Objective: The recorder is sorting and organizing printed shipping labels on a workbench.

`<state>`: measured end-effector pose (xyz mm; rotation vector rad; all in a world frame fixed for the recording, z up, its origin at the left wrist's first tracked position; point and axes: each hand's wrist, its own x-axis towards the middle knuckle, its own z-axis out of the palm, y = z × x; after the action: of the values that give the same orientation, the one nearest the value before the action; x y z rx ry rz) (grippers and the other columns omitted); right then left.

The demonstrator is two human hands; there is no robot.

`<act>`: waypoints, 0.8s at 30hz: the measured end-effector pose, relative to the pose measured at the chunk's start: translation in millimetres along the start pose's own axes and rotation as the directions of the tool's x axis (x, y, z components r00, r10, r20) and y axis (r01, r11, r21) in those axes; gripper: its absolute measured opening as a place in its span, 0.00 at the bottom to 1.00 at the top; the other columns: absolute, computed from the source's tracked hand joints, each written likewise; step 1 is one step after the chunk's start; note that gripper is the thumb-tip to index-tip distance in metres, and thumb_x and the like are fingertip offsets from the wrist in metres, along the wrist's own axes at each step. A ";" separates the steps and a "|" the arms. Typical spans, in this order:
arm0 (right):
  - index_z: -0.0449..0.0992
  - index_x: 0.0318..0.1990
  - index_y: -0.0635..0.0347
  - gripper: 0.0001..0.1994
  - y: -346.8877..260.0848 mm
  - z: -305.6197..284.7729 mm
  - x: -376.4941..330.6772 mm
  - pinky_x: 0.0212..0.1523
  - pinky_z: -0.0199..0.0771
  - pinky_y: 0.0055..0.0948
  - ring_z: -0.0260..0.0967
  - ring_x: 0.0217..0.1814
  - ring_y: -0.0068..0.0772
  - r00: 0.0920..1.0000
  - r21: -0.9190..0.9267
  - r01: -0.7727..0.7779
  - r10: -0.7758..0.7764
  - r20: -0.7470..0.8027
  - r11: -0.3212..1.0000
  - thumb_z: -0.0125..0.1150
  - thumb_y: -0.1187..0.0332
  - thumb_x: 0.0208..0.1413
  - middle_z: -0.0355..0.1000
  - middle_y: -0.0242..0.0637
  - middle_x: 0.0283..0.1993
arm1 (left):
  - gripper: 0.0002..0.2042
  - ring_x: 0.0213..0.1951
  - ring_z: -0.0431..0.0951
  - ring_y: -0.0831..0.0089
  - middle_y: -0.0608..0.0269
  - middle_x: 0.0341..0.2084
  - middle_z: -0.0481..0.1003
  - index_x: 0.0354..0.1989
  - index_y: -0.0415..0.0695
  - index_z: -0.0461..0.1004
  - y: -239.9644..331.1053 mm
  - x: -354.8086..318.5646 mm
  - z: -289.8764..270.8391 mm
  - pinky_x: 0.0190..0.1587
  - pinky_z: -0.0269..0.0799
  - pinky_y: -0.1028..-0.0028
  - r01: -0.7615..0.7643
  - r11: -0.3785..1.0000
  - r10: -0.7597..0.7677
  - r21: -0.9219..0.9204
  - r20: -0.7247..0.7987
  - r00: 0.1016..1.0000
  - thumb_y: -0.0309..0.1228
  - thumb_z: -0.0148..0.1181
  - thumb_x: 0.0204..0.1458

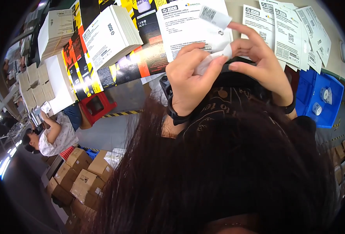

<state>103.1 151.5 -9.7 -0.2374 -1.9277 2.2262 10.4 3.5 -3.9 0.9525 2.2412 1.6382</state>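
Note:
My left hand is closed around a white paper strip, which looks like label backing, pinched between thumb and fingers. A small white barcode label clings to the index fingertip of my right hand. That hand's other fingers curl near the top end of the strip, and its thumb stands apart. Beneath both hands lies a white printed sheet or flat packet, partly covered by the label and my fingers. Whether the label touches this printed surface, I cannot tell.
To the left stand stacks of white printed packets on black, yellow and red printed sheets. Loose printed packets overlap at the right. A blue bin holds label rolls. Beyond are a red stool, cartons and another person.

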 end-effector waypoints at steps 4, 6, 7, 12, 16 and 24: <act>0.59 0.56 0.64 0.27 -1.9 2.6 0.0 0.47 0.65 0.24 0.67 0.40 0.25 0.987 0.057 -0.158 0.160 -0.026 0.986 0.59 0.80 0.47 0.69 0.35 0.34 | 0.08 0.24 0.73 0.64 0.61 0.17 0.71 0.25 0.38 0.74 -1.4 7.3 0.4 0.37 0.71 0.70 -0.140 0.989 0.141 0.036 -0.033 0.989 0.24 0.67 0.36; 0.59 0.57 0.64 0.28 -1.8 2.1 0.0 0.46 0.66 0.23 0.67 0.38 0.24 0.994 -0.091 -0.086 0.080 -0.073 0.992 0.60 0.81 0.46 0.69 0.34 0.33 | 0.09 0.26 0.73 0.65 0.61 0.20 0.72 0.29 0.39 0.74 7.1 14.4 7.3 0.43 0.69 0.67 -0.192 0.979 0.200 0.062 -0.147 0.969 0.23 0.65 0.37; 0.59 0.57 0.64 0.28 -1.5 1.8 0.0 0.45 0.66 0.23 0.68 0.38 0.24 0.995 -0.165 -0.052 0.037 -0.092 0.985 0.60 0.81 0.46 0.69 0.34 0.32 | 0.10 0.26 0.73 0.66 0.61 0.21 0.72 0.31 0.39 0.74 9.0 16.6 9.3 0.46 0.69 0.66 -0.217 0.973 0.229 0.078 -0.202 0.952 0.22 0.64 0.37; 0.59 0.56 0.64 0.28 -1.0 5.4 -2.7 0.46 0.66 0.23 0.68 0.38 0.24 0.996 -0.241 -0.006 -0.014 -0.083 0.970 0.61 0.81 0.45 0.69 0.33 0.31 | 0.12 0.25 0.73 0.66 0.61 0.23 0.73 0.35 0.40 0.73 -9.6 11.7 2.0 0.54 0.64 0.63 -0.334 0.939 0.321 0.081 0.140 0.937 0.21 0.62 0.39; 0.60 0.55 0.64 0.28 1.3 5.9 -3.5 0.46 0.67 0.25 0.68 0.39 0.24 0.993 -0.198 -0.048 0.026 -0.114 0.979 0.62 0.81 0.44 0.69 0.34 0.33 | 0.09 0.37 0.74 0.73 0.59 0.28 0.74 0.34 0.36 0.74 -9.6 6.4 4.1 0.55 0.60 0.71 -0.111 0.991 0.119 -0.074 0.108 0.987 0.19 0.62 0.41; 0.58 0.56 0.65 0.29 5.3 6.8 0.2 0.47 0.67 0.27 0.67 0.41 0.26 0.968 -0.186 0.116 -0.153 -0.198 0.976 0.61 0.82 0.44 0.68 0.36 0.36 | 0.08 0.23 0.74 0.70 0.58 0.18 0.71 0.23 0.37 0.72 -10.7 3.4 2.0 0.37 0.72 0.70 -0.007 1.000 0.008 -0.014 0.089 0.996 0.25 0.66 0.39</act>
<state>101.1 144.3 -14.0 -0.3419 -1.9577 1.8676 4.8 5.3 -13.7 1.0105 2.1679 1.5804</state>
